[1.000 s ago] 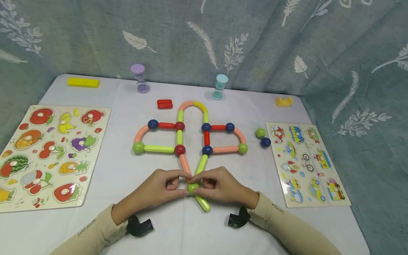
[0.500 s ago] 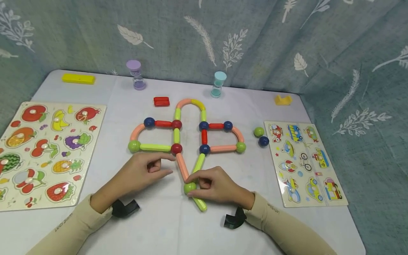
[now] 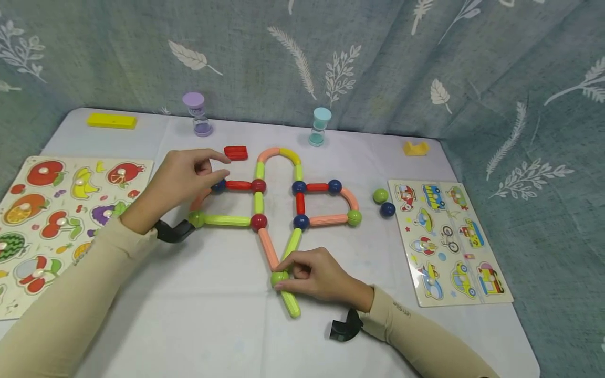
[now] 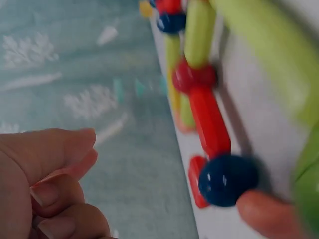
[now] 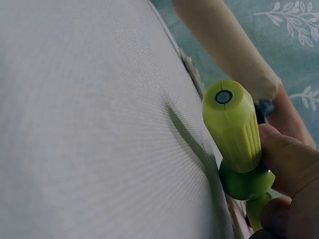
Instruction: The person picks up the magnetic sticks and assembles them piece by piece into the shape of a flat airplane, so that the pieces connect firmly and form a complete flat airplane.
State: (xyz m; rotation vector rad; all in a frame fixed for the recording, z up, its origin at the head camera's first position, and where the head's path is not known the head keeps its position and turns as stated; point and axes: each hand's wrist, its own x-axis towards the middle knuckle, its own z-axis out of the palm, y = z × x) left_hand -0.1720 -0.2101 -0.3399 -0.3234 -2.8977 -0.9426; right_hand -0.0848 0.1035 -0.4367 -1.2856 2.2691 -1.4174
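My right hand (image 3: pixel 321 277) pinches a light green ball (image 3: pixel 278 279) at the bottom tip of a flat figure made of magnetic rods and balls. From that ball a short green rod (image 3: pixel 290 304) points toward me; its dark round end shows in the right wrist view. A salmon rod (image 3: pixel 268 249) and another green rod (image 3: pixel 293 241) rise from it in a V. My left hand (image 3: pixel 181 176) hovers over the figure's left loop, thumb and forefinger apart, holding nothing. Its fingertips are close to two red rods (image 3: pixel 235 153), partly covering a blue ball (image 4: pixel 228 180).
A loose green ball (image 3: pixel 380 196) and blue ball (image 3: pixel 387 210) lie beside the vehicle puzzle board (image 3: pixel 454 294). Under my left forearm is the fruit puzzle board (image 3: pixel 146 167). Purple (image 3: pixel 195 100) and teal (image 3: pixel 322 114) sand timers stand at the back, between yellow blocks (image 3: pixel 111 121).
My left hand has let go at the bottom ball and moved up and left, toward the red rods. My right hand keeps its pinch on the green ball.
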